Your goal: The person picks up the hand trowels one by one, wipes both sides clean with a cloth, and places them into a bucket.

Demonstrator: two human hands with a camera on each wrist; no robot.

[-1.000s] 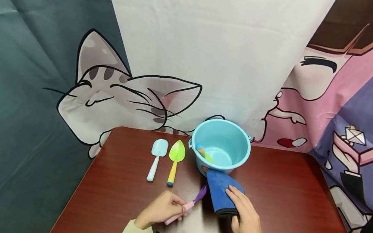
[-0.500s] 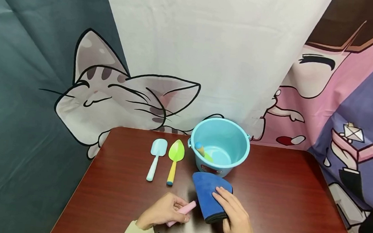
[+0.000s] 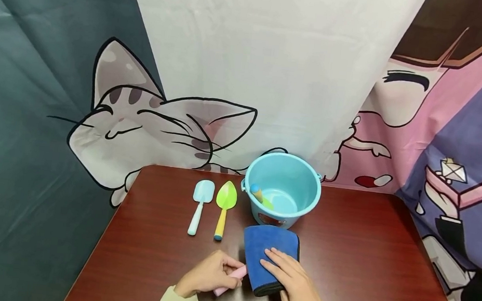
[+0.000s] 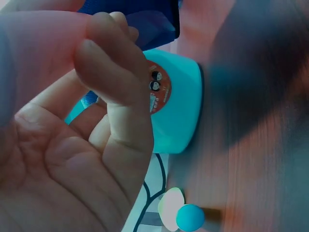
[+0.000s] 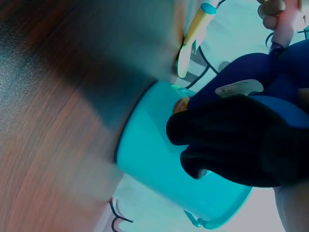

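My left hand (image 3: 213, 274) holds a small toy garden tool by its pink handle (image 3: 230, 280), low over the near middle of the table. Its purple neck (image 5: 276, 48) shows in the right wrist view, while the head is hidden by the cloth. With my right hand (image 3: 298, 284) I grip a folded blue cloth (image 3: 259, 249) with black edging, fingers lying across its top. The cloth wraps over the tool's far end. Just beyond it stands a light blue bucket (image 3: 310, 201) with a round label, and the bucket contains a green tool with a blue-tipped handle (image 3: 257, 192).
To the left of the bucket, a pale blue toy shovel (image 3: 203, 193) and a green trowel (image 3: 226, 197) with a yellow handle lie side by side on the dark red wooden table (image 3: 148, 258). A printed cartoon curtain (image 3: 216, 46) hangs behind the table.
My right hand has brought the cloth left and nearer, over the tool's purple head, which was in sight a second ago. The left hand has barely moved and keeps hold of the handle.
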